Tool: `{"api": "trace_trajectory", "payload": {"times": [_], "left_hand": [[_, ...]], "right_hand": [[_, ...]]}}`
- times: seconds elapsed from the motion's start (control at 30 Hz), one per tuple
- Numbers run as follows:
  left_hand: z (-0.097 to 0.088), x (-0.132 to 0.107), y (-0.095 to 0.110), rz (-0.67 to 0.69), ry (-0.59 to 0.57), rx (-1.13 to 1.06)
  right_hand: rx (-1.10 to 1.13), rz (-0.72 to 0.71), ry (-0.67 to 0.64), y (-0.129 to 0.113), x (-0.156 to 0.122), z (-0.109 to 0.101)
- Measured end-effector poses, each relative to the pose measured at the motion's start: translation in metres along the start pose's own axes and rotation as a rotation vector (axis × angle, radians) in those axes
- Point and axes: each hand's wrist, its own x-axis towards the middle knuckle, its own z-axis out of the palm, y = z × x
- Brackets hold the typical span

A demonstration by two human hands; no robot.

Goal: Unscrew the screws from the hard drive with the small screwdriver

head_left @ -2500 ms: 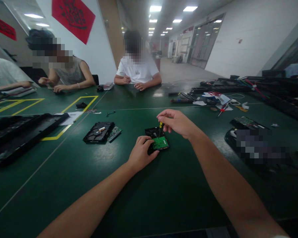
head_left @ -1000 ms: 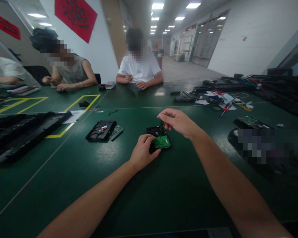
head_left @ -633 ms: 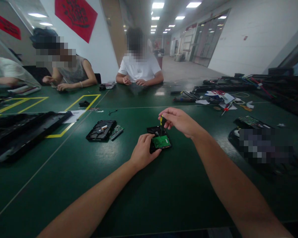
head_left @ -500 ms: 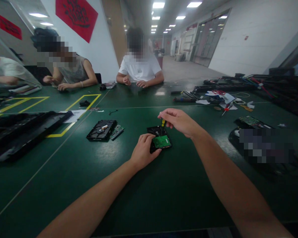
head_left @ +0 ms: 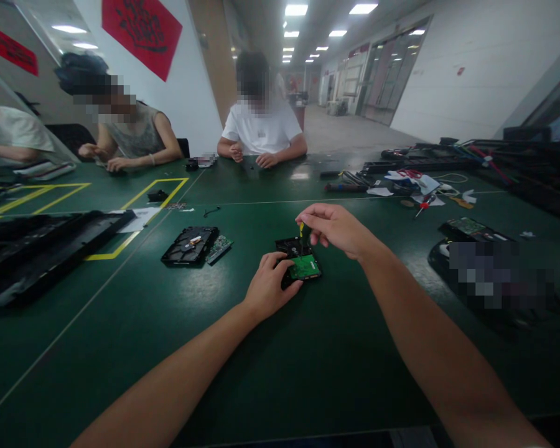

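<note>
A black hard drive (head_left: 290, 246) with a green circuit board (head_left: 303, 267) on top lies on the green table (head_left: 242, 367) in front of me. My left hand (head_left: 267, 287) grips its near left corner, fingers curled over the edge. My right hand (head_left: 335, 228) is closed in a pinch on a small screwdriver (head_left: 301, 233) with a yellow handle. The screwdriver stands upright, its tip down on the drive just beyond the board.
A second opened drive (head_left: 190, 244) with a loose board (head_left: 219, 249) lies to the left. Long black trays (head_left: 37, 246) sit at far left. Tools and papers (head_left: 401, 183) clutter the right. Three other people (head_left: 260, 127) sit across the table.
My right hand has kept twisting the screwdriver in place, its fingers shifting slightly. My left hand stays on the drive. The view has barely moved.
</note>
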Motion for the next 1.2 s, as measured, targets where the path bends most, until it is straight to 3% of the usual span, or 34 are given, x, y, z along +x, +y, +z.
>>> {"api": "trace_trajectory", "payload": {"times": [0.3, 0.5, 0.63, 0.93, 1.2], "left_hand": [[-0.0007, 0.0005, 0.0002, 0.004, -0.009, 0.0], [-0.0004, 0.0007, 0.0006, -0.002, -0.009, -0.001], [-0.0009, 0.0008, 0.0015, -0.004, -0.01, 0.006], [-0.0025, 0.0005, 0.0024, 0.002, -0.008, 0.015], [-0.0017, 0.0008, 0.0024, 0.004, -0.015, 0.019]], "right_hand": [[0.094, 0.057, 0.043, 0.0014, 0.0016, 0.0029], [-0.089, -0.057, -0.028, -0.0007, -0.0039, 0.0006], [-0.145, -0.05, -0.072, -0.0038, -0.0072, -0.0002], [0.034, 0.057, 0.056, -0.0002, 0.0001, 0.0032], [-0.086, -0.044, 0.025, 0.0004, -0.0022, 0.0001]]}}
